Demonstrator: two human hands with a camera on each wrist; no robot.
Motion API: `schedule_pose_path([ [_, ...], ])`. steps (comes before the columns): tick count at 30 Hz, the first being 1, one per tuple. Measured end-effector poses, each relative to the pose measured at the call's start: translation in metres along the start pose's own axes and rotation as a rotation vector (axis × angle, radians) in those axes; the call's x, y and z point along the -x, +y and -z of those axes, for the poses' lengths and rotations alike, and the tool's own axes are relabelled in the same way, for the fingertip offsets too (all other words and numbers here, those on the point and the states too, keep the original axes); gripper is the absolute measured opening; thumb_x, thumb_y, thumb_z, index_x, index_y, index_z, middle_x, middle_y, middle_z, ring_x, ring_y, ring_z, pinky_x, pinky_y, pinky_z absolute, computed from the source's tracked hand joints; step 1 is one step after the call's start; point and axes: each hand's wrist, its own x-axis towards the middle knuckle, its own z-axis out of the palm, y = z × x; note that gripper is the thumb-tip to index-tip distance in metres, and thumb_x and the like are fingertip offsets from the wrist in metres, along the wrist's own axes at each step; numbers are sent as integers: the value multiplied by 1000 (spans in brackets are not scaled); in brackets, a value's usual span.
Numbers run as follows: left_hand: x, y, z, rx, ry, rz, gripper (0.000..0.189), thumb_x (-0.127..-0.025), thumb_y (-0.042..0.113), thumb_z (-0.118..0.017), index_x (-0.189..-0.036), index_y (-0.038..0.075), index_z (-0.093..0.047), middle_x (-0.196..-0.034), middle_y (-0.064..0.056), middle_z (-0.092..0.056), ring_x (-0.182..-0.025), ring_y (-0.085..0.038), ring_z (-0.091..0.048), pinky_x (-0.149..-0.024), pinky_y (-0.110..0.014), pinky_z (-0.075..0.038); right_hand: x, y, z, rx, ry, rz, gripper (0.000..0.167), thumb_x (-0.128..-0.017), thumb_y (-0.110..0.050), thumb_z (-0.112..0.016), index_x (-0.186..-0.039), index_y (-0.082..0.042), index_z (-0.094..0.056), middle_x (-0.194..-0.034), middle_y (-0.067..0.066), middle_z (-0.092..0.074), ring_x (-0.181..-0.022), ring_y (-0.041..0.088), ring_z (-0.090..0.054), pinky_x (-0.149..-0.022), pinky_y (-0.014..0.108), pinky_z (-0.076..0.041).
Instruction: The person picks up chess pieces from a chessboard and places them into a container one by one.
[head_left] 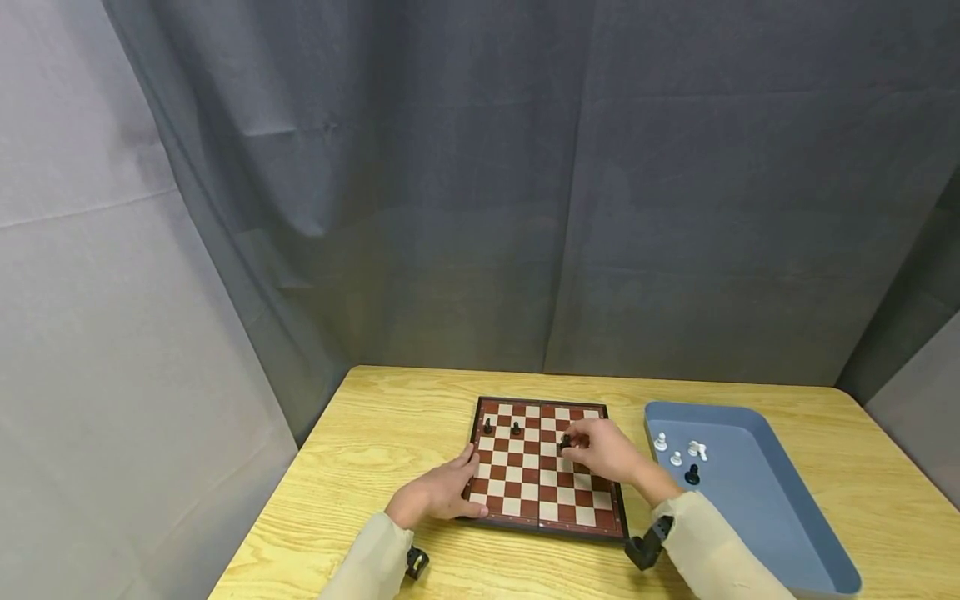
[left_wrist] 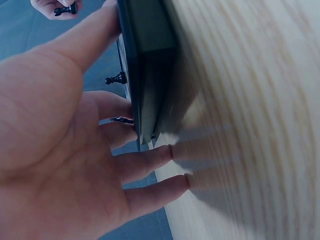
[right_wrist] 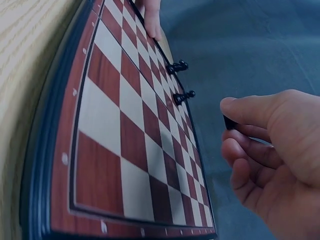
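Observation:
A red-and-white chessboard lies on the wooden table. My left hand rests at its left edge, with the thumb on the near left corner; in the left wrist view the left hand has its fingers spread along the board's side. Over the board's right half, my right hand pinches a small black chess piece between thumb and fingers. In the right wrist view that piece is mostly hidden by the right hand. A black pawn and another black piece stand near the board's far left.
To the right of the board sits a blue-grey tray. It holds several white chess pieces and a black piece. Behind the table hangs a dark grey curtain.

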Motion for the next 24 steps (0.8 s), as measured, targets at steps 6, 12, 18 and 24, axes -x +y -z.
schedule_pose_path([
  [6, 0, -1, -1, -4, -7, 3, 90, -87, 52, -60, -152, 7, -17, -158, -11, -5, -138, -31, -27, -107, -42, -32, 6, 3, 10, -10, -8, -43, 11, -87, -12, -68, -96, -5, -68, -79, -4, -58, -66, 10, -52, -57, 29, -44],
  [12, 0, -2, -2, 0, -6, 5, 90, -87, 52, -60, -152, 7, -17, -158, -11, -5, -138, -31, -27, -107, -43, -33, 11, 13, 16, -45, 1, -82, 7, -88, -11, -67, -93, -6, -68, -78, -3, -57, -64, 12, -52, -53, 28, -44],
  [18, 1, -2, -1, -1, 2, 4, 90, -87, 52, -61, -152, 7, -18, -158, -11, -5, -137, -31, -28, -107, -43, -32, 16, 20, 22, -11, 21, -102, 18, -88, -14, -68, -102, -3, -69, -81, -4, -59, -70, 10, -54, -58, 28, -46],
  [24, 2, -2, -1, 3, -1, 4, 89, -87, 52, -61, -152, 8, -19, -158, -10, -5, -137, -31, -27, -107, -43, -32, 21, 24, 32, 19, 60, -70, 12, -86, -12, -70, -96, -5, -69, -78, -5, -60, -68, 9, -54, -58, 28, -46],
])
